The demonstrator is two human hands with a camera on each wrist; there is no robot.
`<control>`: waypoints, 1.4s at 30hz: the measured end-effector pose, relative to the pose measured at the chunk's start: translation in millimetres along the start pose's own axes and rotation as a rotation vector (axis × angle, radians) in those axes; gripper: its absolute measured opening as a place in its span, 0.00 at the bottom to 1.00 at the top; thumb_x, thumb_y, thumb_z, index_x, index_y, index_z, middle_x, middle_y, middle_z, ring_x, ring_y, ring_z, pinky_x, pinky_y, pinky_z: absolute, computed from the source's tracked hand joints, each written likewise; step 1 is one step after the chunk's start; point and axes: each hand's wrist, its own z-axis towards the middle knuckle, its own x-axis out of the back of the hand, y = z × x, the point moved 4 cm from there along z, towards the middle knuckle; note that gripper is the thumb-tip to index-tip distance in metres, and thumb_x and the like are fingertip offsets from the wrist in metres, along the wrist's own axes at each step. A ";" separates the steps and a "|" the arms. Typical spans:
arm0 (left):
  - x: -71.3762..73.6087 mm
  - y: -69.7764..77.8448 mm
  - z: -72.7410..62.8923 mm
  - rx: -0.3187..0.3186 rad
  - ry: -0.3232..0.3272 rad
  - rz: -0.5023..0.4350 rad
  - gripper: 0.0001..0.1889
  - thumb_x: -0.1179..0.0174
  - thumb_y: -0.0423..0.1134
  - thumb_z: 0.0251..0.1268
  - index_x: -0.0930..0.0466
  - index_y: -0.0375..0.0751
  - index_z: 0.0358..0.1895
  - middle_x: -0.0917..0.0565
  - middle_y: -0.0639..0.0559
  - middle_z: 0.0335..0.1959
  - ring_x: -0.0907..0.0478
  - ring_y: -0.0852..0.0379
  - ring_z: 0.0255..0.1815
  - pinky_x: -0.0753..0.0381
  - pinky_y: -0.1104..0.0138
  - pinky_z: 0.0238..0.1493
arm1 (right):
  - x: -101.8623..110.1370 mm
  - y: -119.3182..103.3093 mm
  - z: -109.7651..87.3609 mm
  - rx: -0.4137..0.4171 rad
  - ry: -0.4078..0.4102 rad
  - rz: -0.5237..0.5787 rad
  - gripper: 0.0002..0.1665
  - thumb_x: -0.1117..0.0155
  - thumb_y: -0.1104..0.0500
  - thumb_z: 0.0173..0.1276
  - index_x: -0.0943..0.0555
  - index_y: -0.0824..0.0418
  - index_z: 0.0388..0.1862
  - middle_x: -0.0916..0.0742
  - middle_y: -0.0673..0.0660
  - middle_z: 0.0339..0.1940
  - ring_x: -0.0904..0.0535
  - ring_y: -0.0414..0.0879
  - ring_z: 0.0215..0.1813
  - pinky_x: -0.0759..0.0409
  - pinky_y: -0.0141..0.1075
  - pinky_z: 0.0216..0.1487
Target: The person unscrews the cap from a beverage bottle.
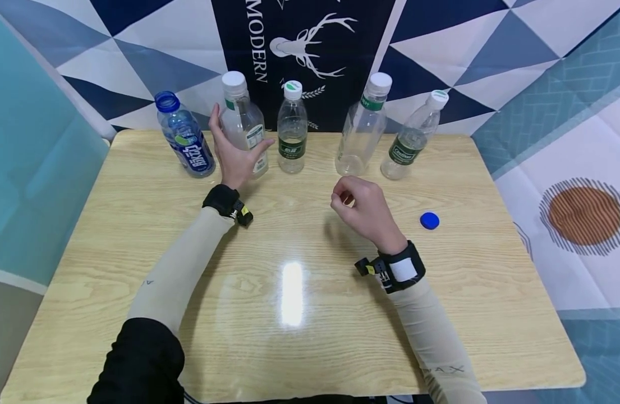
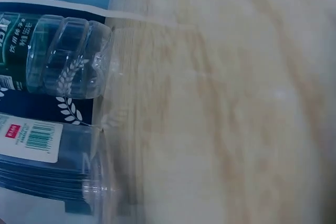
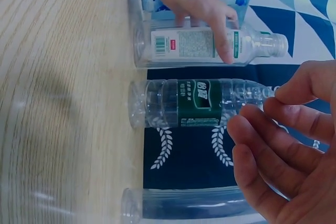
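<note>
My left hand (image 1: 239,157) is at a large clear bottle with a white cap (image 1: 234,81), its thumb and fingers spread on either side. In the right wrist view, that thumb crosses the front of the bottle (image 3: 194,45). The bottle stands upright. My right hand (image 1: 365,210) hovers over the table, nearest another large clear bottle (image 1: 357,140), with fingers loosely curled and nothing visible in it. In the right wrist view, its thumb (image 3: 310,80) meets the index fingertip. Between the hands stands a small green-labelled bottle (image 1: 292,148).
A blue-labelled bottle (image 1: 191,146) with a blue neck stands at the far left. At the right end of the row stands another green-labelled bottle (image 1: 405,146). A blue cap (image 1: 429,220) lies on the wooden table (image 1: 289,359). Behind the row hangs a patterned cloth (image 1: 163,56).
</note>
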 end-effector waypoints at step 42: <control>35.4 77.5 -56.8 -0.100 -0.205 0.200 0.53 0.22 0.56 0.37 0.35 0.36 0.69 0.16 0.36 0.57 0.16 0.40 0.50 0.15 0.47 0.45 | 11.2 -8.8 1.4 0.031 0.044 -0.007 0.04 0.39 0.66 0.66 0.17 0.62 0.32 0.13 0.56 0.30 0.16 0.47 0.32 0.18 0.45 0.31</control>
